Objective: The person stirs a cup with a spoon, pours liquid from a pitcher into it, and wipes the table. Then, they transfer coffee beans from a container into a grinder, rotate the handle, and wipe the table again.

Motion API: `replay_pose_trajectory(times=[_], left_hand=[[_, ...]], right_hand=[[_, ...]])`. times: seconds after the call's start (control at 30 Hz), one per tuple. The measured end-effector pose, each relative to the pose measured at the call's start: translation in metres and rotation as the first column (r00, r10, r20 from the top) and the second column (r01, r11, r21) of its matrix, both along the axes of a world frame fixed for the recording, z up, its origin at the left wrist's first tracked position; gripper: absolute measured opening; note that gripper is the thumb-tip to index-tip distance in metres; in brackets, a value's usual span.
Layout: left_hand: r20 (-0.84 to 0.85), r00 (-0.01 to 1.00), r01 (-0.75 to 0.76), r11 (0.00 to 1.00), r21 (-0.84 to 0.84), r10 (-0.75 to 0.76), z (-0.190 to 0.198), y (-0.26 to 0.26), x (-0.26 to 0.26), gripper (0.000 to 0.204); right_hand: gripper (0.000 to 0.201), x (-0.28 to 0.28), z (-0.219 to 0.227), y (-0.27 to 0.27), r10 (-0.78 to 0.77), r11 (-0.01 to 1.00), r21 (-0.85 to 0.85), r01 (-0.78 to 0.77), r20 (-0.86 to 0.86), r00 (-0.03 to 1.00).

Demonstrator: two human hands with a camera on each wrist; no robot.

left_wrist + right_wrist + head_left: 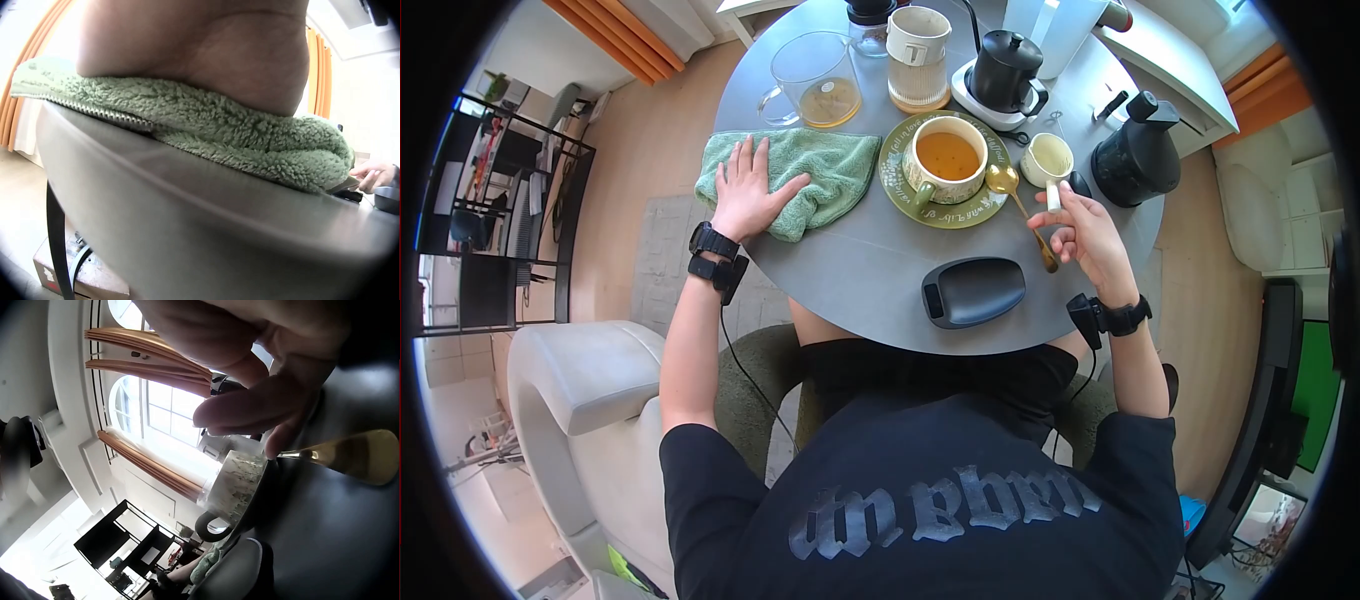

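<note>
My left hand (750, 195) lies with its fingers spread on a folded green cloth (830, 180) at the table's left side; in the left wrist view its heel presses on the cloth (250, 137). My right hand (1088, 235) pinches the handle of a small cream jug (1048, 160), which stands at the right of the table. The jug is hidden in the right wrist view, where the hand (269, 375) is over the spoon (350, 455). Left of the jug, a golden spoon (1003, 180) leans on a green saucer (895, 185) bearing a patterned cup (960, 189) of amber liquid.
A black oval device (975, 292) sits near the front edge. Behind the cloth and saucer stand a glass jug (810, 62), a ribbed cream vessel (917, 75) and a black kettle (1005, 75) on a white base. A black lidded container (1135, 160) is at the right edge.
</note>
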State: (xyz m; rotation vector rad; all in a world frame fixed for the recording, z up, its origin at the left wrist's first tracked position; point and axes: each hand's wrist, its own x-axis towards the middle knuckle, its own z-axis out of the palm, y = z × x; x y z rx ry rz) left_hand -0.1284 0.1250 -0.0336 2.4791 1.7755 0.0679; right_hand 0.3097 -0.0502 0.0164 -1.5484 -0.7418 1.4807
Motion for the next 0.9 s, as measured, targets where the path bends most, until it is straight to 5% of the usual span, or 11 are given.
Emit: replay_pose_trajectory(times=[0.33,0.47,0.5,0.6,0.63,0.73,0.83,0.9], left_hand=[[0.016,1.0,0.002,1.0,0.029,-0.003,0.001,-0.003,0.0,0.106],[-0.134,0.99,0.058,0.981,0.184,-0.033,0.018,-0.016,0.007,0.086],[-0.199,0.977,0.147,0.918,0.368,-0.077,0.021,-0.021,0.009,0.067],[0.046,0.974,0.181,0.884,0.432,-0.222,0.051,-0.04,0.031,0.048],[0.07,0.939,0.233,0.776,0.587,-0.336,0.06,-0.048,0.046,0.033],[0.613,0.778,0.18,0.984,-0.011,-0.135,0.081,-0.076,0.079,0.036],[0.815,0.518,0.45,0.728,-0.517,0.258,0.083,-0.081,0.103,0.039],[0.767,0.567,0.468,0.649,-0.6,0.299,0.082,-0.081,0.115,0.038]], right_hand=[[0.04,0.0,0.021,-0.049,0.021,0.998,0.062,-0.03,0.136,0.99],[0.036,0.005,0.022,-0.068,-0.003,0.993,0.116,-0.011,0.119,0.993],[0.035,0.006,0.022,-0.073,-0.004,0.991,0.13,-0.011,0.112,0.994],[0.031,0.005,0.026,-0.086,0.008,0.988,0.156,-0.022,0.084,0.996],[0.031,0.006,0.024,-0.089,0.021,0.986,0.161,-0.034,0.081,0.996],[0.03,0.006,0.022,-0.093,0.054,0.984,0.164,-0.066,0.075,0.996],[0.03,0.005,0.025,-0.095,0.063,0.981,0.177,-0.074,0.069,0.996],[0.03,0.005,0.027,-0.097,0.061,0.979,0.19,-0.072,0.062,0.996]])
